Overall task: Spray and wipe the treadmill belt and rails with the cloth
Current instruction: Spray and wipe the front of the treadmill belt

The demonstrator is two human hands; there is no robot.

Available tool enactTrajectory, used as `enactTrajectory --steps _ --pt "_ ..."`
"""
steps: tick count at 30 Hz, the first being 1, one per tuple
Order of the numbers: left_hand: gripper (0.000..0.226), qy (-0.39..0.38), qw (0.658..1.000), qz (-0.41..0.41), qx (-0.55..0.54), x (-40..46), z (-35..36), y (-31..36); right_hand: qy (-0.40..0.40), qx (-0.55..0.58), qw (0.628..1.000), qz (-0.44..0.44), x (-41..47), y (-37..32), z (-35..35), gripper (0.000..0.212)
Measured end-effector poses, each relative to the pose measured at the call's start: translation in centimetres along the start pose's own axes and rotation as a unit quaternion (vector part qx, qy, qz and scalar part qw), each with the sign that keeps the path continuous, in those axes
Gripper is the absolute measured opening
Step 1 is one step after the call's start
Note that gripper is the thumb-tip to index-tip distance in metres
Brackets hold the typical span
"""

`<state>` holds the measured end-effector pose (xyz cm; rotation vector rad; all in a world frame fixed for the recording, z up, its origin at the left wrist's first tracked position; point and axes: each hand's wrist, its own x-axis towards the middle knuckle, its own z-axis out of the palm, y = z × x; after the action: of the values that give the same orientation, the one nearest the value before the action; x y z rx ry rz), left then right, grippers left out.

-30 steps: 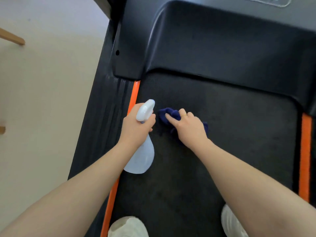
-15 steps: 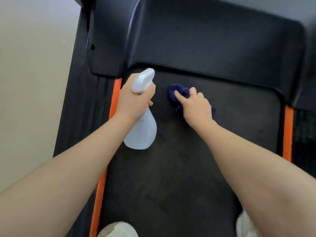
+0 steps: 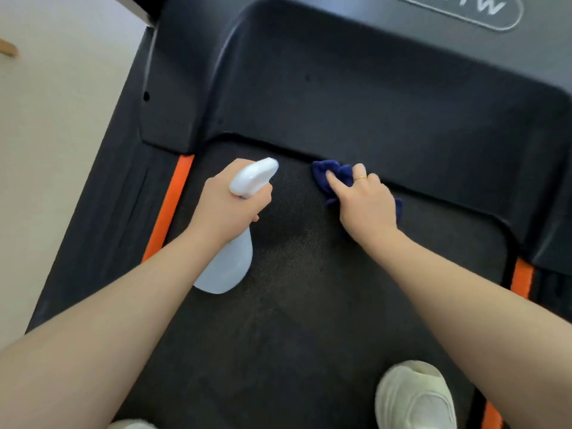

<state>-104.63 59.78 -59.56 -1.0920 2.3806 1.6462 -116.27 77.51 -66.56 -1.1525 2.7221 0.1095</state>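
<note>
the blue cloth (image 3: 332, 174) lay bunched at the top centre of the frame, on the front end of the treadmill belt (image 3: 294, 289), just beside the lip of the black motor cover (image 3: 356, 88). the right hand (image 3: 366, 205) sat directly on it, fingers curled down over the wad and pressing it to the belt, the index finger pointing up-left across the folds; a thin ring showed on one finger. so the cloth was already under the right hand, and the unwiped belt ran away from it toward the lower frame, its long axis going from the cover down to the white shoe (image 3: 416, 397) at the lower right. the left hand (image 3: 229, 209) was to the left of the cloth and a little lower, wrapped round the neck of a white spray bottle (image 3: 229, 267), whose nozzle pointed up-right toward the cloth and whose translucent body hung below the wrist. whether a finger lay on the trigger could not be told.

the belt looked matt and finely pebbled, with a darker, possibly damp patch between the two hands. the cloth was soft and crumpled, the cover smooth hard plastic. orange strips edged the belt, the left orange strip (image 3: 173, 205) nearer the bottle hand and the right orange strip (image 3: 521, 280) beyond the right forearm, each with a dark ribbed rail outside it.
</note>
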Motion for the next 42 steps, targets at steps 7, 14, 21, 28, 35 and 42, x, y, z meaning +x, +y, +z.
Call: enactTrajectory --steps 7,14,21,28,35,42 --pt "0.026 -0.005 0.995 -0.026 0.099 0.6 2.6 0.6 0.025 0.018 0.996 -0.085 1.0 0.4 -0.2 0.058" --pt "0.023 0.156 0.983 -0.101 0.002 1.9 3.1 3.7 0.031 0.371 0.912 0.173 -0.9 3.7 -2.3 0.043" --pt "0.022 0.046 0.998 -0.028 0.028 3.8 8.8 9.8 0.043 0.480 0.834 0.268 -3.1 10.6 -3.8 0.038" --pt "0.023 -0.072 0.997 -0.013 -0.012 1.9 16.1 12.2 0.110 0.443 0.839 0.296 -5.8 12.7 -4.3 0.042" --pt "0.023 0.015 1.000 -0.005 0.003 2.6 15.2 11.2 0.128 0.319 0.893 0.292 -3.8 15.4 -3.5 0.051" --pt "0.024 0.117 0.993 0.016 0.014 5.6 6.4 9.3 0.096 0.159 0.938 0.292 4.9 10.6 -3.1 0.058"
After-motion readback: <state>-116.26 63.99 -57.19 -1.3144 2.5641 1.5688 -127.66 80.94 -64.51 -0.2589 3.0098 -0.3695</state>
